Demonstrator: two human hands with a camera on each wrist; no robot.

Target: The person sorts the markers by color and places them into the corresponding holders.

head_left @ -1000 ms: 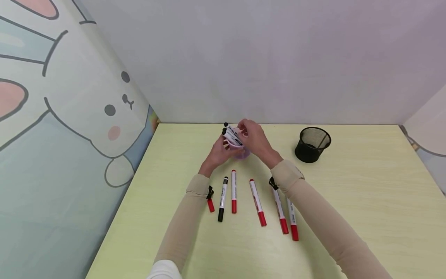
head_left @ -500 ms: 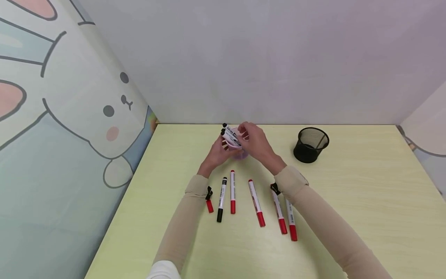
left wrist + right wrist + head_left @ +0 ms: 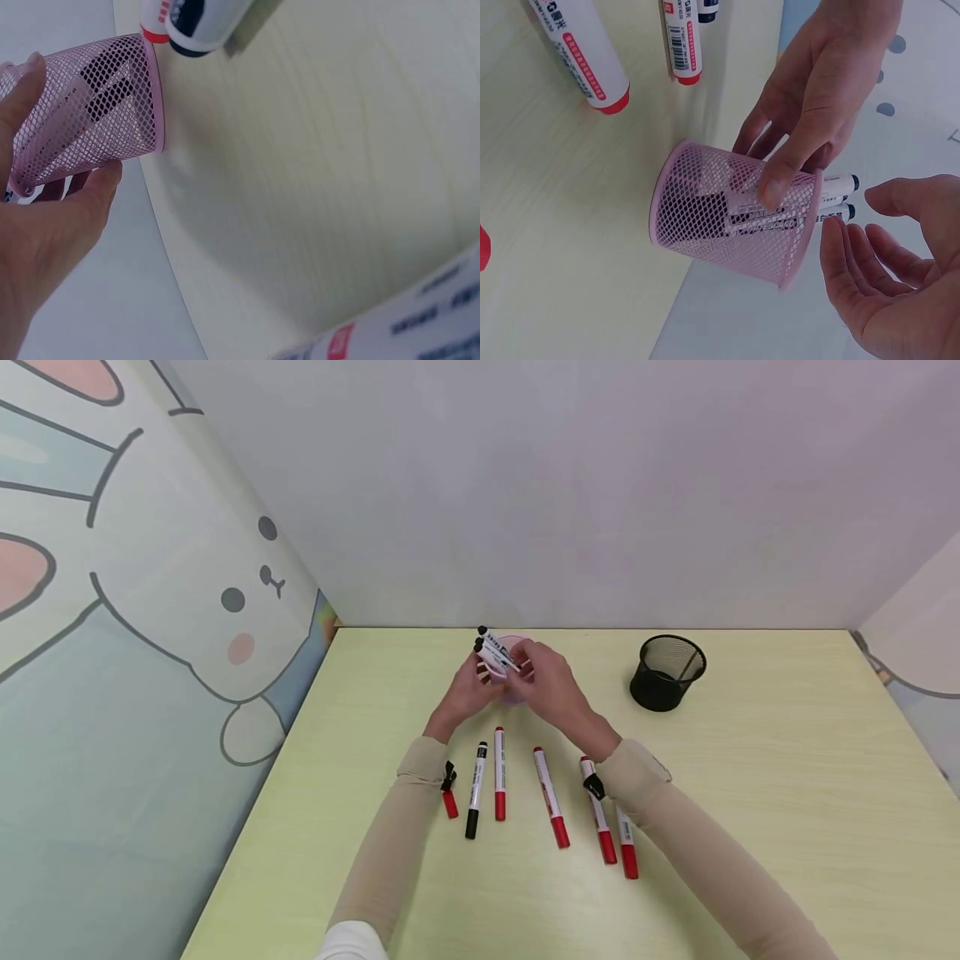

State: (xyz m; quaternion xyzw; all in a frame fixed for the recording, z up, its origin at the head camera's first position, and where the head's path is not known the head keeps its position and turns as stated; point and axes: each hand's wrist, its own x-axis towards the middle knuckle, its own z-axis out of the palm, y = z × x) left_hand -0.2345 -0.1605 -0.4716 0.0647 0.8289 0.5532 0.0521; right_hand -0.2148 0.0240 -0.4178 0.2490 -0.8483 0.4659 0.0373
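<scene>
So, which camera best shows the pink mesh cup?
Right wrist: it shows the pink mesh cup nearly whole, base to rim, with markers poking out. Left wrist shows its base and side, its rim mostly out of sight; head shows it small and mostly covered.

Arms [image 3: 393, 839] extended forward; left hand [image 3: 465, 693] curled, right hand [image 3: 553, 685] loosely bent.

Cup [image 3: 724, 217] — pink mesh; holder [image 3: 663, 683] — black.
</scene>
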